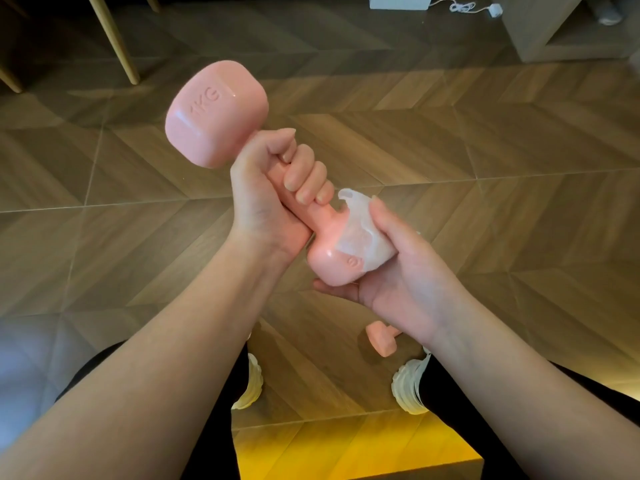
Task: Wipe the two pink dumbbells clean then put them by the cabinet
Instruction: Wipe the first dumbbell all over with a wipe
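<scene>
A pink dumbbell [214, 112] marked 1KG is held up in the air, tilted from upper left to lower right. My left hand [273, 188] is wrapped around its handle. My right hand [398, 268] cups the lower head and presses a white wipe [363, 237] against it. A second pink dumbbell [381, 339] lies on the floor below my right wrist, partly hidden by the arm.
Herringbone wood floor [485, 150] all around. Wooden furniture legs [114, 39] stand at the top left. A grey cabinet [554, 32] sits at the top right, with a white box and cable [460, 6] beside it. My white shoes [408, 386] are below.
</scene>
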The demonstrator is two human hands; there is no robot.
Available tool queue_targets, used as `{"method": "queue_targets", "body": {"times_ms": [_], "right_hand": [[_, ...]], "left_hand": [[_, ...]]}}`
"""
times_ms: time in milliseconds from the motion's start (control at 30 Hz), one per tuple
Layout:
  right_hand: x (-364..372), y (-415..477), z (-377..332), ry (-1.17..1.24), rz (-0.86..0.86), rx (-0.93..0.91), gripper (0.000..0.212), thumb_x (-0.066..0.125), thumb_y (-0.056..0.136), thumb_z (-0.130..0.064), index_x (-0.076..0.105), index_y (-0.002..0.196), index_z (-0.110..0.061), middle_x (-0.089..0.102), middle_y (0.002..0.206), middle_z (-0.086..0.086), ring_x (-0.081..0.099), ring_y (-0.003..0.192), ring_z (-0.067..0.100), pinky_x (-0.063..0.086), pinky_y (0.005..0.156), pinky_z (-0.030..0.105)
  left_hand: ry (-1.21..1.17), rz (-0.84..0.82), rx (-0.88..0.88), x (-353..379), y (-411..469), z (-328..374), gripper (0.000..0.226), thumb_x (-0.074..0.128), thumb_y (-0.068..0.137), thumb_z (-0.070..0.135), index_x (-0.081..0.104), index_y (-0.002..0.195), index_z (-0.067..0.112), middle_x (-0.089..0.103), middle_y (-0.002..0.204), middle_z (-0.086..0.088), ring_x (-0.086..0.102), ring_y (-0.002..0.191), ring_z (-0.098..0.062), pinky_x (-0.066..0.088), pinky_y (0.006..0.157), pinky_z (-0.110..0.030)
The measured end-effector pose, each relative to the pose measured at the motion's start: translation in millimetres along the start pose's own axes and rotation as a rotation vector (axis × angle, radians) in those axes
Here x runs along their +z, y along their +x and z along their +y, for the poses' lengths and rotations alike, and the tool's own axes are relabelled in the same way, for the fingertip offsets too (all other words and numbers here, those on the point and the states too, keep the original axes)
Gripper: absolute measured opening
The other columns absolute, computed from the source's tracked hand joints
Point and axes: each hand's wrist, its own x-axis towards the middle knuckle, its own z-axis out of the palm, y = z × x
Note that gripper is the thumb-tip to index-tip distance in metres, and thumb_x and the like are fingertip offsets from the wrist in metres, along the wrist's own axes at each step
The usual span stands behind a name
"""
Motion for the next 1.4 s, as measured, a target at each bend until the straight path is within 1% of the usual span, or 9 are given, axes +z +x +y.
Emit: {"method": "queue_targets", "body": {"times_ms": [167, 400, 567, 700, 867, 1033, 1167, 1300, 1400], "right_hand": [[-5, -3, -5, 0.007, -0.166, 0.000, 0.034, 0.061, 0.086, -0.031, 0.068, 0.115, -0.015, 0.068, 0.116, 0.010, 0.065, 0.103, 0.023, 0.054, 0.090, 0.049], [9, 0, -1, -0.140, -0.058, 0.018, 0.052, 0.066, 0.083, -0.042, 0.060, 0.124, -0.011, 0.070, 0.105, 0.010, 0.068, 0.088, 0.018, 0.059, 0.082, 0.043], [0, -6, -6, -0.225, -0.039, -0.037, 0.049, 0.057, 0.094, -0.034, 0.051, 0.135, -0.006, 0.066, 0.116, 0.013, 0.064, 0.102, 0.022, 0.055, 0.092, 0.046], [-5, -7, -8, -0.332, -0.133, -0.110, 0.031, 0.062, 0.092, -0.014, 0.057, 0.122, -0.022, 0.066, 0.094, -0.005, 0.064, 0.093, 0.006, 0.055, 0.081, 0.023], [10, -1, 2, -0.529, -0.092, -0.297, 0.022, 0.069, 0.087, -0.008, 0.072, 0.082, -0.029, 0.064, 0.080, 0.001, 0.062, 0.077, 0.009, 0.052, 0.068, 0.020], [8, 4, 9, -0.417, 0.186, -0.220, 0.019, 0.062, 0.096, -0.031, 0.070, 0.107, -0.018, 0.074, 0.092, 0.000, 0.070, 0.084, 0.009, 0.058, 0.078, 0.031], [2, -1, 0, -0.331, 0.109, -0.106, 0.035, 0.056, 0.098, -0.032, 0.056, 0.129, -0.016, 0.071, 0.109, 0.006, 0.069, 0.092, 0.014, 0.058, 0.080, 0.038], [-3, -3, -2, -0.480, -0.070, -0.143, 0.034, 0.065, 0.084, -0.024, 0.054, 0.114, -0.035, 0.064, 0.099, -0.001, 0.061, 0.096, 0.015, 0.050, 0.082, 0.037], [2, 1, 4, -0.493, 0.000, -0.206, 0.027, 0.072, 0.079, -0.023, 0.063, 0.104, -0.030, 0.068, 0.089, -0.004, 0.065, 0.089, 0.013, 0.054, 0.075, 0.028]], "left_hand": [[-0.054, 0.014, 0.009, -2, 2, 5, 0.032, 0.036, 0.090, 0.015, 0.029, 0.059, 0.019, 0.023, 0.040, 0.006, 0.021, 0.035, -0.011, 0.028, 0.041, -0.025], [-0.070, -0.027, 0.012, -6, -1, 5, 0.032, 0.040, 0.090, 0.020, 0.032, 0.059, 0.018, 0.025, 0.040, 0.006, 0.023, 0.035, -0.011, 0.028, 0.041, -0.025], [-0.058, 0.097, 0.004, -7, 0, 0, 0.028, 0.049, 0.092, 0.026, 0.041, 0.066, 0.018, 0.036, 0.054, 0.005, 0.036, 0.047, -0.012, 0.037, 0.049, -0.026], [-0.076, 0.286, -0.029, -9, 4, -1, 0.033, 0.052, 0.093, 0.024, 0.039, 0.063, 0.020, 0.029, 0.050, 0.008, 0.030, 0.041, -0.009, 0.033, 0.044, -0.023], [-0.056, 0.316, -0.034, -10, 5, 0, 0.036, 0.050, 0.092, 0.021, 0.035, 0.060, 0.021, 0.024, 0.047, 0.008, 0.025, 0.039, -0.010, 0.030, 0.041, -0.024], [-0.040, 0.296, -0.043, -7, 5, -4, 0.032, 0.046, 0.093, 0.018, 0.030, 0.064, 0.021, 0.022, 0.049, 0.006, 0.022, 0.040, -0.011, 0.029, 0.040, -0.023], [-0.030, 0.287, -0.047, -7, 5, -4, 0.032, 0.044, 0.093, 0.018, 0.031, 0.063, 0.021, 0.022, 0.048, 0.007, 0.022, 0.040, -0.011, 0.028, 0.041, -0.024], [-0.021, 0.286, -0.040, -9, 4, 0, 0.034, 0.045, 0.092, 0.019, 0.032, 0.061, 0.020, 0.022, 0.048, 0.007, 0.023, 0.040, -0.011, 0.029, 0.041, -0.024], [0.006, 0.270, -0.042, -7, 2, -1, 0.033, 0.044, 0.092, 0.018, 0.031, 0.062, 0.020, 0.021, 0.048, 0.006, 0.021, 0.041, -0.012, 0.027, 0.041, -0.025]]}}
